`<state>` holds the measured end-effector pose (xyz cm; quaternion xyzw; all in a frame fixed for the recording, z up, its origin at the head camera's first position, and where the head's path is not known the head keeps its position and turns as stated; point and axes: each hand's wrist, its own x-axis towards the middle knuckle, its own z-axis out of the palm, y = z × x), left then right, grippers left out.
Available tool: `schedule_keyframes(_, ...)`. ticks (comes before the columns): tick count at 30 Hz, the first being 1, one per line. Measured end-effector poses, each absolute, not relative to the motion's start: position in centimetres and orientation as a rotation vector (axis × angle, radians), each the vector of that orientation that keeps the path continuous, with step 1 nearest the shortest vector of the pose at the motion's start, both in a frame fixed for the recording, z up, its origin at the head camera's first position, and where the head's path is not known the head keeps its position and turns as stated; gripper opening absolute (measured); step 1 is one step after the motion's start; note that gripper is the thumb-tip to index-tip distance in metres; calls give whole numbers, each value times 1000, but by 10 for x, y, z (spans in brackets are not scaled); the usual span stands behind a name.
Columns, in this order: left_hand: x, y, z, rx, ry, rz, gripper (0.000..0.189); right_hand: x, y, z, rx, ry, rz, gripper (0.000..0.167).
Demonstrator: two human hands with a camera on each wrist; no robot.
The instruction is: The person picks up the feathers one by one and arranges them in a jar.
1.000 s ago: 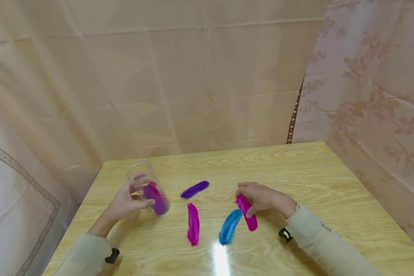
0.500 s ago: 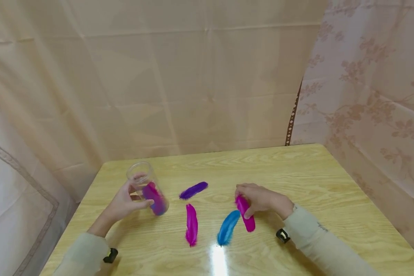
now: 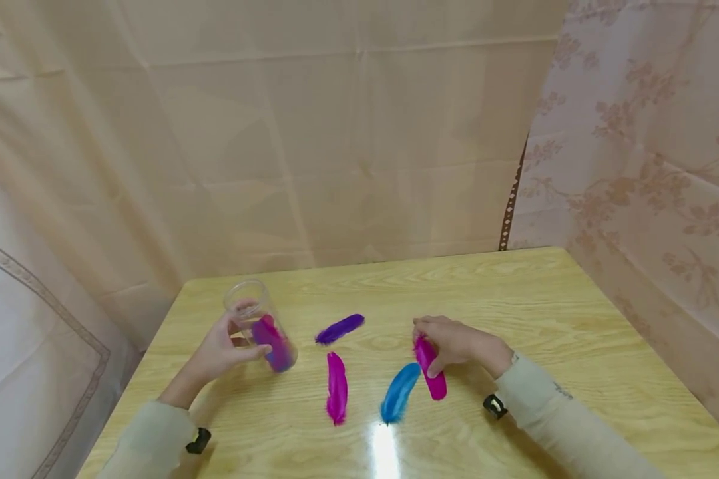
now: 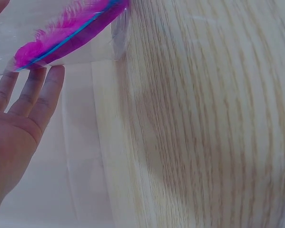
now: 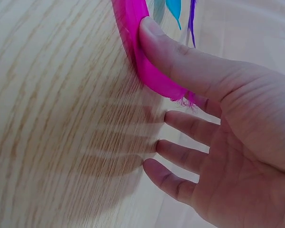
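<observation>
My left hand grips a clear plastic cup from the side, its thumb across the front and fingers behind. Inside the cup lie pink, purple and blue feathers; the left wrist view shows a pink one with a blue quill line through the wall. On the right of the table, my right hand holds a magenta feather with the thumb on its near face. In the right wrist view the other fingertips reach down at the wood. A blue feather lies just left of that feather.
Another magenta feather and a purple feather lie mid-table between the hands. The wooden tabletop ends at a beige curtain behind and a flowered curtain on the right.
</observation>
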<state>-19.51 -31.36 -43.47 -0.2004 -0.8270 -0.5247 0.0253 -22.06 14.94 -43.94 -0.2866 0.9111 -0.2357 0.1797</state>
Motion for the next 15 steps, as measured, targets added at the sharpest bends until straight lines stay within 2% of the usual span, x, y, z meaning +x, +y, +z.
schedule_keyframes(11,-193,-312,-434,-600,-2589,-1610,79,-218,152,-444,-805,2566,-654,40)
schedule_keyframes(15,-195,-312,-434,-599,-2580,-1588,79,-226,151,-437,-880,2568,-556,40)
